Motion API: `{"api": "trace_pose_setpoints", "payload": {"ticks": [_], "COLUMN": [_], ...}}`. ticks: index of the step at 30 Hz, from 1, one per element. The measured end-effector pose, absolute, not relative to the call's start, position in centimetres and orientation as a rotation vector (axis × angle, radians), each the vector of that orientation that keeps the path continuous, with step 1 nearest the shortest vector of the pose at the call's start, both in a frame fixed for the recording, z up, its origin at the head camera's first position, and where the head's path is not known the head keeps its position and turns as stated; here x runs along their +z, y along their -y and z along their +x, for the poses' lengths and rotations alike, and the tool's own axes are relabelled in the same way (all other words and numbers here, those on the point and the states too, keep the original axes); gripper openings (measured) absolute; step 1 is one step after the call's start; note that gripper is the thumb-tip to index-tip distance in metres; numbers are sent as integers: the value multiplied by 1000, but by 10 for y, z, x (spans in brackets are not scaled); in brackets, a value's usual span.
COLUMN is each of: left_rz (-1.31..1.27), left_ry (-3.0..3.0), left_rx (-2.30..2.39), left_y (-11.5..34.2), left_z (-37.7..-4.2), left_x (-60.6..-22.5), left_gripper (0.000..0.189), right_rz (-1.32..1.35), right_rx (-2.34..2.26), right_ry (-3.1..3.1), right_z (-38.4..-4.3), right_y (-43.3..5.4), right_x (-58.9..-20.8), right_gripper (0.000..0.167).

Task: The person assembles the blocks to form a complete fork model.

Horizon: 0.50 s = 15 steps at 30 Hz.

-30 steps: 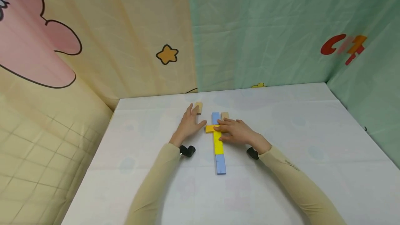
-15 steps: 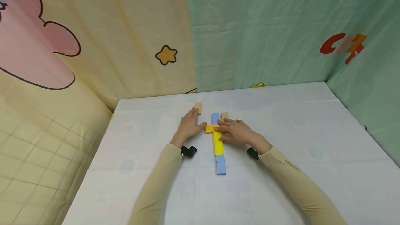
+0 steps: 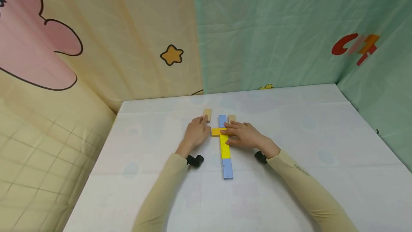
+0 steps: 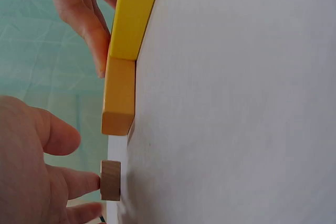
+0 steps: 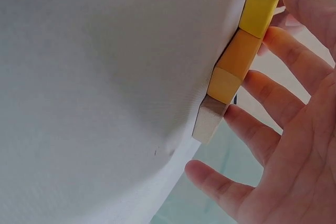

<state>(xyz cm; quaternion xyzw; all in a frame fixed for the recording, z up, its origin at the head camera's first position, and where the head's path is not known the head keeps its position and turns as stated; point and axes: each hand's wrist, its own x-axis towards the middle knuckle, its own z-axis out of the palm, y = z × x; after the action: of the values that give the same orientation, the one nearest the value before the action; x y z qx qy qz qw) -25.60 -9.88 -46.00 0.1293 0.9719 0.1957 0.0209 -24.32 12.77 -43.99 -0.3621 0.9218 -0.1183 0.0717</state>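
Observation:
My left hand (image 3: 196, 132) presses a fingertip on a plain wooden block (image 3: 207, 116) behind the row; in the left wrist view that finger meets the top of the wooden block (image 4: 111, 181). My right hand (image 3: 246, 135) lies with spread, fairly straight fingers over the row, touching block tops in the right wrist view. An orange block (image 3: 215, 132) sits crosswise, its right part hidden under those fingers. A yellow block (image 3: 225, 149) runs toward me from it, ending at a blue block (image 3: 227, 169). Beyond the orange one lie another blue block (image 3: 222, 120) and a second plain wooden block (image 3: 231, 118).
The blocks lie flat on a white-covered table (image 3: 273, 196). Its far edge meets a printed curtain (image 3: 257, 38), with more curtain along the left and right sides. A small black camera (image 3: 195, 160) sits at my left wrist, another camera (image 3: 260, 157) at my right.
My left fingers have drawn in, and the wooden block under them has slid slightly toward me and to the right. The right hand and the other blocks stay put.

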Motion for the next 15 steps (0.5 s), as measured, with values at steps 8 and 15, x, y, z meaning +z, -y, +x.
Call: {"api": "trace_pose_setpoints", "payload": {"ticks": [8,15], "left_rz": [461,526], "left_ry": [-3006,-3030], "left_rx": [653,612], "left_y": [98,100], "left_z": [-250,-248], "left_x": [-465,-468], "left_gripper": [56,59], "right_rz": [-1081,-1077], "right_rx": [-346,-354], "right_ry": [-2767,-2765], "right_z": [-244,-244], "right_y": [-128,-128], "right_x": [-439,-439], "right_gripper": [51,51]}}
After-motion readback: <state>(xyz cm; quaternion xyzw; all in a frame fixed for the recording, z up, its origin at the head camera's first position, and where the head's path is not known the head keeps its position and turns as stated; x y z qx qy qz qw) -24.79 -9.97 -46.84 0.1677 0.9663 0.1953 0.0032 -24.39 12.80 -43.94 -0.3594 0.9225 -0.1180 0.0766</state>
